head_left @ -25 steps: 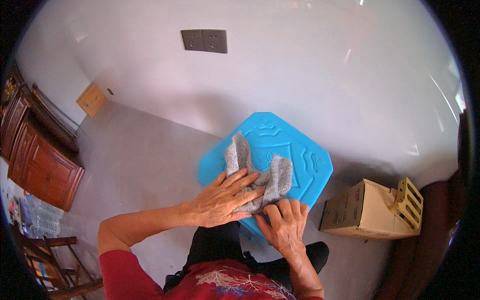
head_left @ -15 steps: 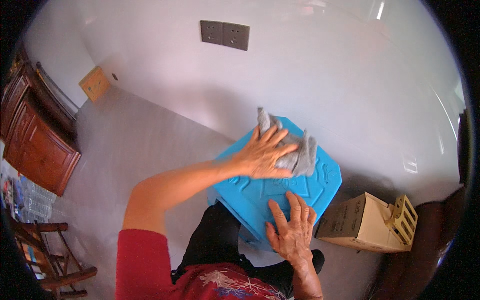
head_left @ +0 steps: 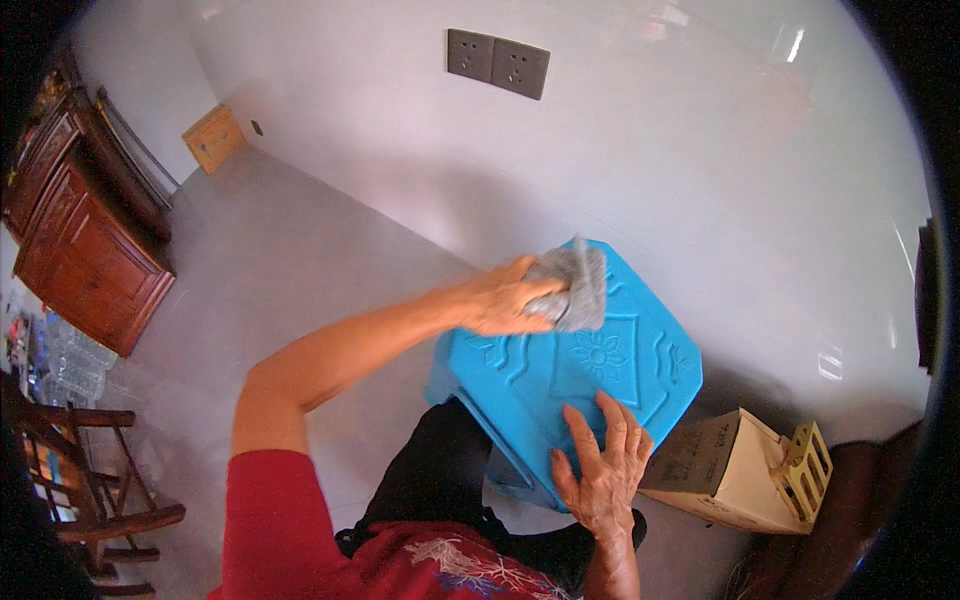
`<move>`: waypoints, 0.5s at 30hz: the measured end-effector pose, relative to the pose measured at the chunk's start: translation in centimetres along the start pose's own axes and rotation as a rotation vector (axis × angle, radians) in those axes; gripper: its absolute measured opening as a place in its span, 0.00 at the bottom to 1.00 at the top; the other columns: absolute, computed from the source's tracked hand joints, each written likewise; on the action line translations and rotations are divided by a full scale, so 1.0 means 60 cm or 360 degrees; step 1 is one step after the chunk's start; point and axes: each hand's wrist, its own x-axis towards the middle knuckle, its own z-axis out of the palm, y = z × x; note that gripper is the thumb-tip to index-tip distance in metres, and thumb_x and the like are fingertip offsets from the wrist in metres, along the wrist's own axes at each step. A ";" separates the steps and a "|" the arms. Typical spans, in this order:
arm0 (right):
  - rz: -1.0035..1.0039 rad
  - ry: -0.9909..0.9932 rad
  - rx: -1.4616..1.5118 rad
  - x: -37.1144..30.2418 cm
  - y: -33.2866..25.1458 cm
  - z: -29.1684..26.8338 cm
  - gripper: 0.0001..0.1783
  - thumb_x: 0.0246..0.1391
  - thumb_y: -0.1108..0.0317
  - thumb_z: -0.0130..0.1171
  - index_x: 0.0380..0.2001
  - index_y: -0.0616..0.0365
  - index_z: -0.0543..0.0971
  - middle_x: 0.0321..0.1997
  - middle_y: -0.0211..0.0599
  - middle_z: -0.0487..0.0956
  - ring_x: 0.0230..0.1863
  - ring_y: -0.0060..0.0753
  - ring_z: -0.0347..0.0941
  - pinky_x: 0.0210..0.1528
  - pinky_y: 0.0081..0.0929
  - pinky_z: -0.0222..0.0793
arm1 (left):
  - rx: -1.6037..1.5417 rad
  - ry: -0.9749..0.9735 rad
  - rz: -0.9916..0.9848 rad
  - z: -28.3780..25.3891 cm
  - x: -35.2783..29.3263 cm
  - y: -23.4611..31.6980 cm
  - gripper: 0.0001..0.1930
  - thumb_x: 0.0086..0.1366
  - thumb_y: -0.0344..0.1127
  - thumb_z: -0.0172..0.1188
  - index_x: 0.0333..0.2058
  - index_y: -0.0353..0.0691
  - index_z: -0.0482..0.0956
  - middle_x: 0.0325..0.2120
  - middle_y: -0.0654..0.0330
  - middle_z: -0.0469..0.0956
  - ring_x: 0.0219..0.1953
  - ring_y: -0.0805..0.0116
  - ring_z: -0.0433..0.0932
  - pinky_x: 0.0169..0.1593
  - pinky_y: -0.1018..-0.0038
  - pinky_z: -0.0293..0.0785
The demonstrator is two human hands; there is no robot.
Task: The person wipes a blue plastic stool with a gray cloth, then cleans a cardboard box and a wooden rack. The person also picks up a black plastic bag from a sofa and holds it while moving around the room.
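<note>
The left hand (head_left: 505, 297) is gripping a grey cloth (head_left: 575, 285) at the blue plastic stool's (head_left: 590, 375) far corner; the right hand (head_left: 600, 470) is lying open and flat on its near edge.

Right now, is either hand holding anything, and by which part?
The left hand grips a grey cloth by its near, bunched edge, on the blue plastic stool. The right hand holds nothing; it lies flat on the stool's near edge.
</note>
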 end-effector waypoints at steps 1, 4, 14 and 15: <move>0.0000 0.0003 0.0003 0.000 0.000 0.000 0.26 0.40 0.57 0.62 0.47 0.46 0.76 0.56 0.44 0.65 0.56 0.46 0.60 0.52 0.43 0.53 | 0.0000 -0.0013 -0.0005 0.002 -0.037 0.003 0.36 0.57 0.58 0.57 0.60 0.47 0.61 0.61 0.38 0.46 0.60 0.39 0.55 0.61 0.50 0.56; -0.0013 -0.0022 0.0018 0.000 -0.001 -0.002 0.27 0.39 0.57 0.63 0.47 0.47 0.76 0.56 0.46 0.65 0.57 0.47 0.60 0.52 0.43 0.52 | -0.0043 0.0118 0.0076 0.010 -0.135 0.011 0.35 0.55 0.53 0.61 0.59 0.47 0.62 0.59 0.40 0.48 0.60 0.40 0.54 0.60 0.52 0.57; 0.0011 -0.0208 -0.0044 0.009 -0.004 -0.006 0.28 0.40 0.51 0.61 0.47 0.48 0.76 0.58 0.49 0.63 0.57 0.51 0.60 0.53 0.48 0.52 | -0.0352 0.0312 0.0328 0.013 -0.078 -0.017 0.38 0.56 0.50 0.61 0.62 0.50 0.54 0.57 0.44 0.55 0.57 0.43 0.61 0.56 0.55 0.66; 0.0007 -0.0218 -0.0051 0.011 -0.004 -0.007 0.28 0.41 0.51 0.60 0.47 0.48 0.76 0.58 0.49 0.63 0.56 0.51 0.60 0.53 0.48 0.52 | -0.0340 0.0330 0.0373 0.016 -0.053 -0.026 0.39 0.56 0.50 0.61 0.63 0.49 0.53 0.57 0.44 0.55 0.57 0.44 0.61 0.56 0.55 0.66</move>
